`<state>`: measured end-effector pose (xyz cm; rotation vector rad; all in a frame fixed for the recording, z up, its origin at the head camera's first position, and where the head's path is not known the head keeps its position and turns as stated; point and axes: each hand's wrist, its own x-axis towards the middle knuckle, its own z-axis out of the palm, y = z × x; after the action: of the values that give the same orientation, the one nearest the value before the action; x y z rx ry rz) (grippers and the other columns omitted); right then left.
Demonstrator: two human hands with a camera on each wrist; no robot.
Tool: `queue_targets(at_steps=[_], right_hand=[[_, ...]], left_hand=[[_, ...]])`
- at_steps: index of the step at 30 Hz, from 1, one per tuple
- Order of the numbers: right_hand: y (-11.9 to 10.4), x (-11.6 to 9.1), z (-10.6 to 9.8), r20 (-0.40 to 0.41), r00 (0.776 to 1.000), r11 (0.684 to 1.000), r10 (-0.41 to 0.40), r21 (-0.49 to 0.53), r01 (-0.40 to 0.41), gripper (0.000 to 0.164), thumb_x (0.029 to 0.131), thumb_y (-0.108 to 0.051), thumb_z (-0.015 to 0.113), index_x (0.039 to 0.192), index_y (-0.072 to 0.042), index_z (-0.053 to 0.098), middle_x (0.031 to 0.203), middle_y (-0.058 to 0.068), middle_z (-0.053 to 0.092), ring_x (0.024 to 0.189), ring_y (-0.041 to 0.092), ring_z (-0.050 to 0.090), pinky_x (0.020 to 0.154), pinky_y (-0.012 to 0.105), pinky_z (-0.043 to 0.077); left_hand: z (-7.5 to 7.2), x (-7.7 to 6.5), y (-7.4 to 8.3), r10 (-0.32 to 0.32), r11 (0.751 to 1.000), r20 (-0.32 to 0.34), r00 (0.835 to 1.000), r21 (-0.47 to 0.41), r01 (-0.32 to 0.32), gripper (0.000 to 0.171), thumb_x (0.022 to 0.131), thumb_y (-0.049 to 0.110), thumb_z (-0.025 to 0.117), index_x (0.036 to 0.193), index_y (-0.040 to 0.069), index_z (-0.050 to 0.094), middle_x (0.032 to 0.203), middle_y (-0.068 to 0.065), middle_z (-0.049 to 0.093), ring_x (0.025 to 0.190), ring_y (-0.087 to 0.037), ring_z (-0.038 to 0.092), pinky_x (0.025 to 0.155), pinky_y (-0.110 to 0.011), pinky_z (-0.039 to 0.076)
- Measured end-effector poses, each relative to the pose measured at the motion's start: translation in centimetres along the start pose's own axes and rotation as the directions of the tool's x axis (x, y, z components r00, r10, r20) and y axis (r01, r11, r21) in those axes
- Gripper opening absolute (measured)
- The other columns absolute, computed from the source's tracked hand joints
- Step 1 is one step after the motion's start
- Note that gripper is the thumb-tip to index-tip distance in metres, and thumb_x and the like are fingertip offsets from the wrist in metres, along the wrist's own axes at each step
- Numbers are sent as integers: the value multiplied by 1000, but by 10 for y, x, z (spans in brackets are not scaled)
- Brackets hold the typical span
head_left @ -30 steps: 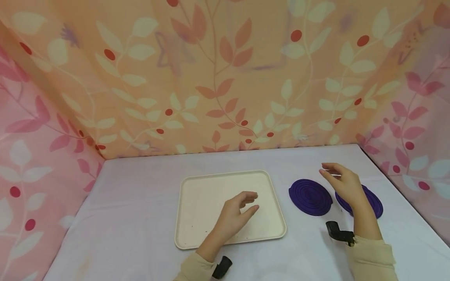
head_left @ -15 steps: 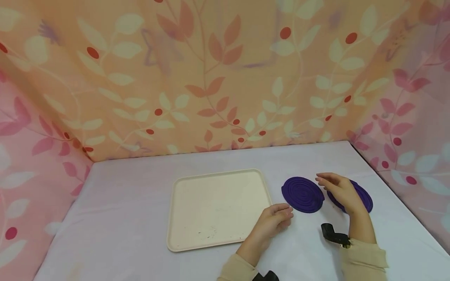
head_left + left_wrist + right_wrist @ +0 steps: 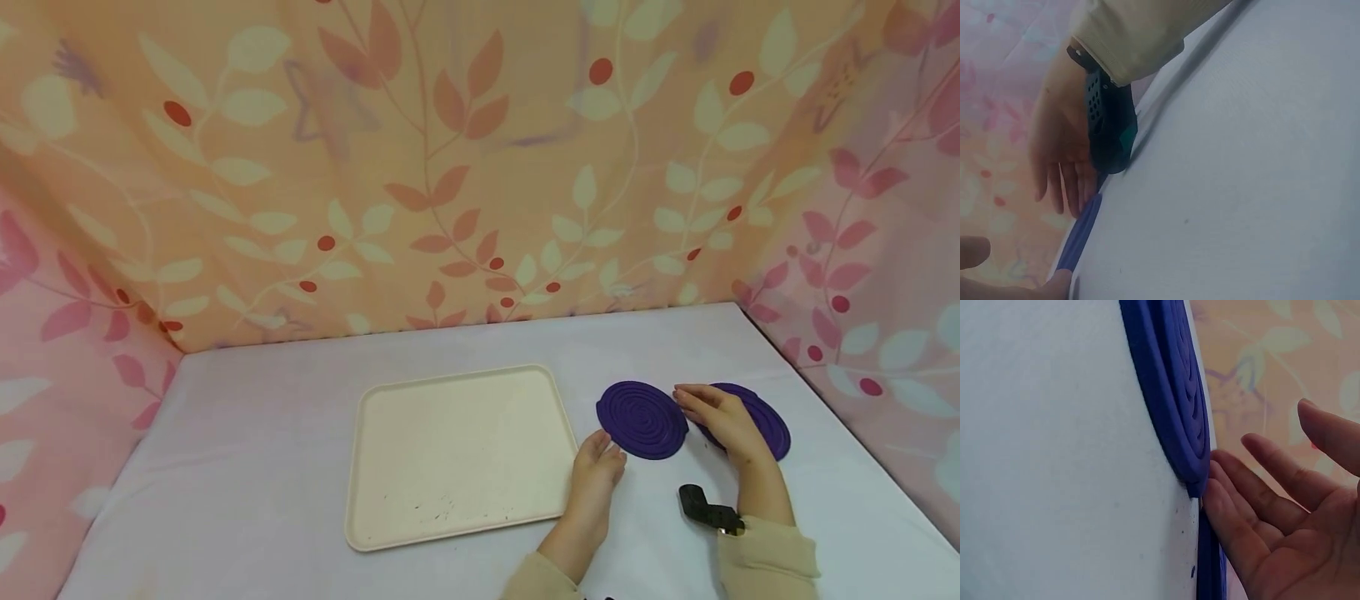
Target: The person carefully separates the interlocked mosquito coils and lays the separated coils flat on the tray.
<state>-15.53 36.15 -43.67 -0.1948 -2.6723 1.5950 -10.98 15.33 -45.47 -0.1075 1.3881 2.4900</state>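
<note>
Two round purple mats with spiral ridges lie on the white tabletop in the head view. The left mat [image 3: 642, 421] is between my hands. My left hand [image 3: 592, 483] is at its near left edge, thumb and fingers extended around the rim. At its right edge is my right hand [image 3: 727, 421], which partly covers the right mat [image 3: 761, 421]. In the right wrist view, the right fingertips [image 3: 1217, 494] touch or nearly touch the small tab on the rim. A left fingertip [image 3: 1060, 281] meets the mat's edge [image 3: 1082, 231] in the left wrist view.
A cream rectangular tray [image 3: 457, 450] with dark specks lies left of the mats; my left forearm passes by its right corner. Floral curtains [image 3: 465, 167] enclose the table [image 3: 255, 467] at the back and sides. A black wrist camera [image 3: 708, 510] sticks out from the right wrist.
My left hand has moved right from over the tray to the left mat's edge. My right hand has lowered toward that mat's right edge. The head view has shifted slightly right.
</note>
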Motion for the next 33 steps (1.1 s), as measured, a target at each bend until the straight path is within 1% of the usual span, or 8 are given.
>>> queue_targets(at_steps=[4, 11, 16, 19, 21, 23, 26, 33], right_hand=[[-3, -1, 3, 9, 1000, 996, 23, -83, -22, 53, 98, -27, 52, 129, 15, 45, 127, 33, 50, 87, -9, 53, 74, 7, 43], [-3, -3, 3, -15, 1000, 990, 5, -138, -7, 49, 96, -25, 55, 127, 13, 49, 120, 29, 56, 83, -12, 49, 71, 10, 44], [4, -4, 3, -44, 999, 999, 32, -27, -33, 48, 94, -20, 59, 127, 14, 48, 99, 0, 63, 80, -7, 49, 66, 15, 48], [7, -3, 2, -64, 997, 990, 52, 132, -43, 32, 93, -15, 61, 121, 1, 61, 88, -14, 59, 76, -4, 50, 62, 15, 46], [8, -2, 2, -61, 996, 965, 59, 259, -41, 22, 91, -12, 63, 112, -12, 68, 87, -17, 61, 77, -4, 52, 62, 13, 46], [8, 0, 2, -57, 996, 927, 67, 373, -41, 20, 89, -9, 65, 103, -22, 72, 88, -18, 64, 80, -5, 53, 64, 11, 46], [8, 1, 2, -50, 997, 870, 59, 493, -26, 23, 87, -5, 66, 102, -20, 74, 92, -18, 66, 86, -5, 56, 69, 10, 47], [4, 1, 6, -75, 997, 763, -5, 645, 52, 27, 88, 5, 62, 106, -11, 73, 98, -12, 68, 94, -1, 55, 75, 10, 47]], left_hand=[[-1, -2, -3, 0, 1000, -15, 1000, 24, 0, 54, 85, -4, 52, 134, -16, 33, 138, -33, 36, 128, -43, 38, 105, -48, 35], [0, -4, -8, 17, 998, -31, 999, 55, -15, 55, 83, -3, 54, 134, -14, 34, 138, -30, 38, 127, -41, 40, 105, -48, 34], [1, -5, -9, 3, 999, -49, 999, 43, -1, 53, 83, -2, 55, 132, -13, 37, 137, -29, 40, 127, -41, 40, 106, -49, 33], [1, -5, -8, -5, 999, -45, 999, 37, 7, 54, 84, -2, 54, 133, -13, 35, 137, -29, 40, 128, -41, 39, 106, -50, 32], [1, -4, -7, -5, 1000, -42, 999, 23, 6, 54, 85, -2, 54, 134, -14, 34, 136, -29, 41, 128, -41, 38, 107, -50, 32], [1, -3, -6, 5, 1000, -36, 999, 10, -5, 56, 85, -2, 53, 135, -14, 33, 134, -28, 44, 128, -40, 39, 106, -50, 32], [1, -1, -4, 24, 999, -30, 999, -30, -25, 58, 82, -3, 53, 135, -15, 31, 128, -24, 49, 124, -38, 44, 104, -45, 38], [0, 0, -5, 24, 984, -34, 999, -176, -30, 57, 80, -7, 54, 132, -17, 34, 110, -15, 49, 96, -19, 56, 87, -31, 50]])
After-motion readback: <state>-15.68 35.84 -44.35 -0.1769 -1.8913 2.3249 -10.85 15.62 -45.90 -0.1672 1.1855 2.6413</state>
